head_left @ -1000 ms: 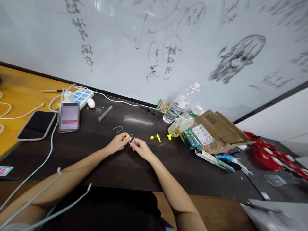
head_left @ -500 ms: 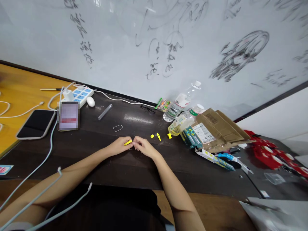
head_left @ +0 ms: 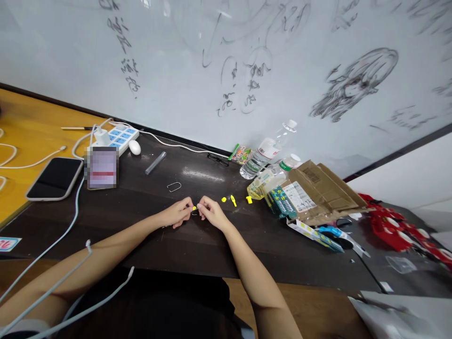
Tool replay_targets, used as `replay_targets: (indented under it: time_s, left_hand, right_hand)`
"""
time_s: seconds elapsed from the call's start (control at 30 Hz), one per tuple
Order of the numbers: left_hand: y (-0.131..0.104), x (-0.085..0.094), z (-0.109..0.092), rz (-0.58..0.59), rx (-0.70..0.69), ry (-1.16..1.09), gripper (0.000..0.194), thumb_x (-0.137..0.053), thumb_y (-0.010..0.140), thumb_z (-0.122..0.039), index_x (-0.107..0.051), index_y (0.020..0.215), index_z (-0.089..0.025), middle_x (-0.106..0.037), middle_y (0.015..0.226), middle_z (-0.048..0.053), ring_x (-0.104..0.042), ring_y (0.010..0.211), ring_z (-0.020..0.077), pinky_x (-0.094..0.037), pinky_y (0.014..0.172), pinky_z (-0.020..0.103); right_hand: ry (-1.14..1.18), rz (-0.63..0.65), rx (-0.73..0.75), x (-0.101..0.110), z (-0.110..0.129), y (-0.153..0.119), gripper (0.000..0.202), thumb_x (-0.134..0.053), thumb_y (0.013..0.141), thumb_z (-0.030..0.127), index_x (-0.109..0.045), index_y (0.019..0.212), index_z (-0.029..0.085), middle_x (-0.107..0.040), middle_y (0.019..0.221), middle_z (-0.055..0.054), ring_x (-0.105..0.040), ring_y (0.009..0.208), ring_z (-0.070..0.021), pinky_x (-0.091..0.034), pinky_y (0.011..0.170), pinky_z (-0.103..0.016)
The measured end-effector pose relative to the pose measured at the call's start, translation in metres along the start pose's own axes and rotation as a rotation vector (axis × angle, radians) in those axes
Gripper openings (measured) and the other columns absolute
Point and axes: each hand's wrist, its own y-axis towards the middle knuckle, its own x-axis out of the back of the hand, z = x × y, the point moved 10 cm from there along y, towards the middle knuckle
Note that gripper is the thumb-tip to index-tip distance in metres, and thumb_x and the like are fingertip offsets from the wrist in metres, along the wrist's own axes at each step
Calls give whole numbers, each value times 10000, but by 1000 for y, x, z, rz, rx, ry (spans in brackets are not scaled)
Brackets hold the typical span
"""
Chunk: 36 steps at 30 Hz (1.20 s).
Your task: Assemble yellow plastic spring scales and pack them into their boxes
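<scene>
Over the dark table my left hand (head_left: 180,213) is closed on a small yellow piece (head_left: 194,208), most of which its fingers hide. My right hand (head_left: 211,212) meets it from the right, fingertips pinched at the piece's edge; what they grip is too small to make out. Right of my hands lie a round yellow piece (head_left: 223,199), a long pointed yellow piece (head_left: 233,201) and a blocky yellow piece (head_left: 249,200). A bent wire loop (head_left: 174,187) rests beyond my left hand.
A clear tube (head_left: 155,163), a white power strip (head_left: 123,137) and a phone (head_left: 55,179) are at the left. Bottles (head_left: 259,157), a cardboard package (head_left: 318,188) and blue-handled scissors (head_left: 334,230) stand or lie at the right. White cables cross the left side.
My left hand has turned, and less of the yellow piece shows between its fingers. My right hand's fingertips have shifted slightly up and right. The view has moved a little.
</scene>
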Motion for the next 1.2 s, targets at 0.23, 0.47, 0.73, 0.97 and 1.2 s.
replay_targets:
  time_s: [0.23, 0.47, 0.73, 0.97, 1.2]
  left_hand:
    - [-3, -1, -4, -43, -3, 37, 196, -388, 909, -402, -333, 860, -221, -435, 556, -106, -338, 252, 27, -212, 235, 107]
    - [-1, 0, -3, -41, 36, 40, 191, -409, 896, -383, -330, 839, -219, -442, 556, -101, -334, 253, 26, -191, 247, 106]
    - [0, 0, 1, -64, 37, 136, 170, -393, 895, -372, -351, 843, -216, -464, 574, -86, -341, 258, 36, -204, 232, 124]
    - [1, -2, 3, -31, 55, 110, 203, -396, 899, -396, -316, 830, -223, -455, 549, -98, -329, 242, 34, -178, 244, 117]
    - [-1, -3, 1, -18, 54, 123, 169, -337, 914, -361, -289, 818, -230, -423, 532, -104, -320, 295, 49, -220, 332, 150]
  right_hand:
    - [29, 11, -25, 2, -6, 2, 314, -512, 853, 485, -449, 745, 197, -528, 573, 48, -518, 461, -87, -457, 478, -211]
    - [27, 39, -31, -2, -1, 2, 330, -510, 847, 504, -442, 744, 197, -524, 584, 44, -511, 472, -85, -462, 479, -207]
    - [-120, -45, -5, -1, -2, 1, 296, -478, 867, 466, -456, 735, 202, -499, 555, 51, -467, 445, -84, -401, 442, -189]
    - [-268, -95, 41, -2, 7, -1, 250, -462, 881, 412, -470, 740, 206, -468, 560, 51, -444, 472, -89, -370, 470, -191]
    - [-271, -120, 50, -4, 10, -3, 247, -468, 880, 412, -491, 747, 205, -443, 569, 56, -452, 464, -84, -364, 476, -189]
